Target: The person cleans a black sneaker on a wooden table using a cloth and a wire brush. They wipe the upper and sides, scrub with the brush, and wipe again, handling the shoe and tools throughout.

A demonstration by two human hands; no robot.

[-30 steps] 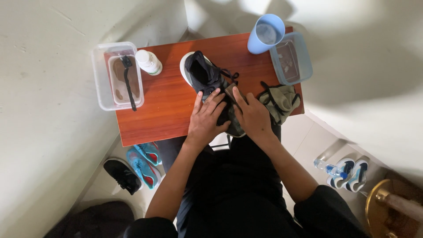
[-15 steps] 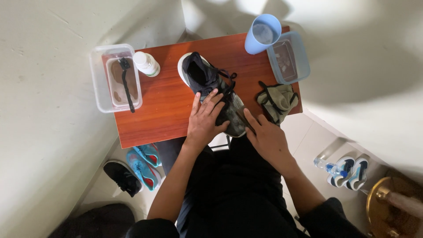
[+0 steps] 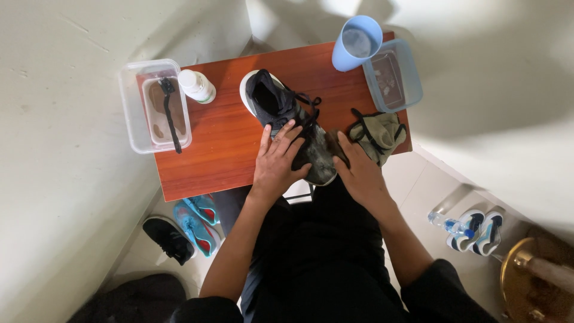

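Black sneaker [image 3: 287,122] lying across the middle of the wooden counter [image 3: 221,149], white-rimmed heel end toward the far edge, grimy toe end reaching the near edge, black laces spilling loose to its right. Left hand [image 3: 276,162] flat on the shoe's near half, fingers spread over the upper, pressing rather than wrapping: grip open, palm down. Right hand [image 3: 359,170] against the toe end from the right, fingers laid along the dirty side, also open and unclenched, thumb side touching the shoe.

Just right of the shoe, a crumpled olive-green cloth [image 3: 378,133] with a black strap or lace across it, near the right hand's fingertips. Beyond that, at the counter's far right corner, a clear plastic tub [image 3: 412,78] holding murky water, with a light-blue cup [image 3: 357,43] standing just beside it to the left. Left of the shoe, a small white bottle [image 3: 196,85], and past it, on the counter's left end, another clear tub [image 3: 134,113] containing a brownish insole and a dark brush [image 3: 170,110].

On the floor beneath the counter's left side, a pair of bright blue shoes [image 3: 194,221] and a black shoe [image 3: 169,239]. On the floor to the right, well apart, a white-and-blue pair [image 3: 478,230] with a plastic bottle [image 3: 448,224] beside it.
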